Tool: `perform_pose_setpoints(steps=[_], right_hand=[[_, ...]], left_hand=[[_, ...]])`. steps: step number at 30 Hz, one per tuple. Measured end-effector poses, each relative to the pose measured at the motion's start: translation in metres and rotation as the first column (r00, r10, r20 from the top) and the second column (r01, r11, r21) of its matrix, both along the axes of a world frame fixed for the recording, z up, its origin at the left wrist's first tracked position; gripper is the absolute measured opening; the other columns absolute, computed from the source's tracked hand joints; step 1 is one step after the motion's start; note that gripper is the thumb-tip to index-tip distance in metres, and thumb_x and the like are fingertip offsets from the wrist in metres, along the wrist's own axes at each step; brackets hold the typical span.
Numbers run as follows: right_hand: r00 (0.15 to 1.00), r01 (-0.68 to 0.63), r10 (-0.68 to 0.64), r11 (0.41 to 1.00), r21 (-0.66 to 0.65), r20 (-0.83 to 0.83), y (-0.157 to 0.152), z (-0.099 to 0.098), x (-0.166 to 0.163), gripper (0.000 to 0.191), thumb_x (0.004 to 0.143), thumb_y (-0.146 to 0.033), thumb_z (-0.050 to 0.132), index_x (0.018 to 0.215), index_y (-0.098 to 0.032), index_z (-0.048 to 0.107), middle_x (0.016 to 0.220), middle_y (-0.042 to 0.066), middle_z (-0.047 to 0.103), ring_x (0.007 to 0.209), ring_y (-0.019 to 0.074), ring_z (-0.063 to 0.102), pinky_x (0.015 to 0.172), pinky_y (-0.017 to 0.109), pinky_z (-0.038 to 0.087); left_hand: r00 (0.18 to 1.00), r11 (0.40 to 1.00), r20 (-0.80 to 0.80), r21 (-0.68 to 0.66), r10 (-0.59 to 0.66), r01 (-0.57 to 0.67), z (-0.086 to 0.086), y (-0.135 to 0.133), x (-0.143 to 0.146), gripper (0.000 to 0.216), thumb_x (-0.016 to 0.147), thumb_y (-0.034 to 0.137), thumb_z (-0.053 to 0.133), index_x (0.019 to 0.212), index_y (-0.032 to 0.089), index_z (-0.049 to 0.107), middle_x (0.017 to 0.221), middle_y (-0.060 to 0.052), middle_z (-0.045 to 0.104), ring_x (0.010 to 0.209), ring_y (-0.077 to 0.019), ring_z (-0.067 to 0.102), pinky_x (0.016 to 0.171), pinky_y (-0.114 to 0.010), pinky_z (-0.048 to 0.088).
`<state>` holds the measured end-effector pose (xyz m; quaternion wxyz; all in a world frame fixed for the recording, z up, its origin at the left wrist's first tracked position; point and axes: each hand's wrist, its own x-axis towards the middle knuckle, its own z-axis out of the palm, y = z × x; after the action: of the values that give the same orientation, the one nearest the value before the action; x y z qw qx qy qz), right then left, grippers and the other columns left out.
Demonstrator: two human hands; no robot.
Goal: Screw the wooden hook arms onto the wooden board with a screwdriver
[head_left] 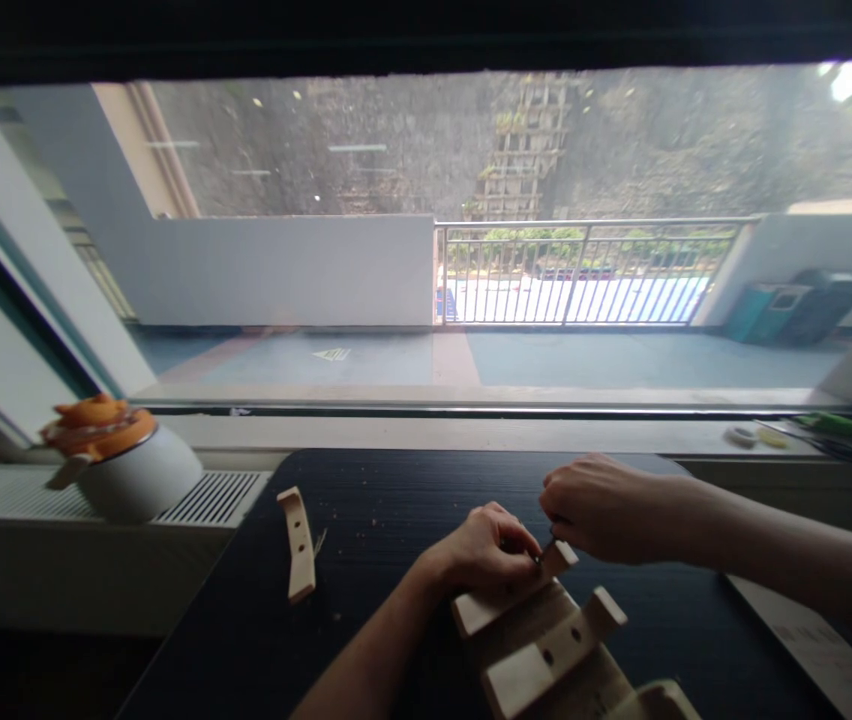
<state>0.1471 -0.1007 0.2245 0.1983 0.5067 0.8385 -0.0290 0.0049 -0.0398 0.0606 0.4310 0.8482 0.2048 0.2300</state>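
Note:
My left hand (492,548) lies over a pale wooden hook piece (487,608), thumb and fingertips pinched together low on it; what they pinch is too small to make out. Above and to the right, my right hand (597,508) is closed round a thin dark tool (548,545), mostly hidden by its fingers, whose tip points down toward my left fingertips. The hook piece rests across a wooden board (501,650). Beside it on the board is a second hook piece (562,640) with two dark holes. Part of another wooden piece (658,700) shows at the bottom edge.
A loose wooden hook piece (300,548) with two holes lies on the left of the black table (388,490), among small crumbs. A printed sheet or box (808,640) is at right. On the sill, a white pot with an orange lid (137,470) stands left, before a window.

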Motion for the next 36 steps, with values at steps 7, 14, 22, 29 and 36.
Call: perform_pose_setpoints(steps=[7, 14, 22, 29, 36], right_hand=[[0.999, -0.028, 0.028, 1.000, 0.001, -0.025, -0.004, -0.002, 0.000, 0.020, 0.081, -0.009, 0.053, 0.075, -0.013, 0.072, 0.079, 0.011, 0.072, 0.073, 0.0218, 0.068, 0.055, 0.027, 0.034], [0.998, -0.056, 0.056, 0.998, 0.009, -0.039, -0.011, -0.005, -0.006, 0.015, 0.075, -0.006, 0.061, 0.083, -0.014, 0.071, 0.082, 0.009, 0.072, 0.072, 0.0216, 0.068, 0.054, 0.026, 0.035], [0.999, -0.033, 0.033, 0.999, 0.007, 0.014, -0.010, -0.001, -0.008, 0.013, 0.081, -0.019, 0.061, 0.077, -0.014, 0.072, 0.074, 0.012, 0.073, 0.072, 0.0267, 0.070, 0.050, 0.029, 0.030], [0.993, -0.096, 0.096, 0.995, 0.000, 0.074, -0.015, 0.007, -0.015, 0.019, 0.076, -0.003, 0.061, 0.086, -0.016, 0.072, 0.088, 0.009, 0.072, 0.070, 0.0207, 0.069, 0.048, 0.029, 0.025], [0.994, -0.073, 0.071, 0.997, 0.010, 0.087, -0.011, -0.003, -0.016, 0.013, 0.078, -0.005, 0.060, 0.074, -0.012, 0.071, 0.075, 0.011, 0.072, 0.067, 0.0218, 0.068, 0.047, 0.029, 0.023]], left_hand=[[0.999, 1.000, -0.029, -0.003, -0.013, 0.012, 0.000, 0.001, -0.001, 0.013, 0.070, 0.018, 0.070, 0.081, 0.017, 0.078, 0.077, -0.001, 0.071, 0.090, -0.0182, 0.060, 0.086, -0.023, 0.043], [0.999, 1.000, -0.046, 0.019, -0.017, 0.018, -0.003, 0.002, 0.000, 0.012, 0.071, 0.021, 0.071, 0.080, 0.017, 0.077, 0.074, 0.000, 0.071, 0.083, -0.0158, 0.059, 0.086, -0.023, 0.042], [0.998, 0.998, -0.054, 0.057, -0.014, 0.017, -0.008, 0.004, 0.001, 0.014, 0.071, 0.025, 0.072, 0.082, 0.018, 0.078, 0.076, 0.000, 0.072, 0.084, -0.0159, 0.060, 0.091, -0.024, 0.040], [0.997, 0.998, -0.080, 0.055, -0.019, 0.023, -0.001, 0.000, 0.001, 0.012, 0.074, 0.024, 0.070, 0.079, 0.016, 0.077, 0.070, 0.001, 0.070, 0.073, -0.0127, 0.060, 0.090, -0.024, 0.040], [0.993, 0.999, -0.116, 0.051, 0.001, 0.005, 0.003, 0.000, 0.000, 0.011, 0.071, 0.023, 0.071, 0.080, 0.020, 0.076, 0.074, 0.002, 0.070, 0.088, -0.0172, 0.059, 0.095, -0.027, 0.038]])
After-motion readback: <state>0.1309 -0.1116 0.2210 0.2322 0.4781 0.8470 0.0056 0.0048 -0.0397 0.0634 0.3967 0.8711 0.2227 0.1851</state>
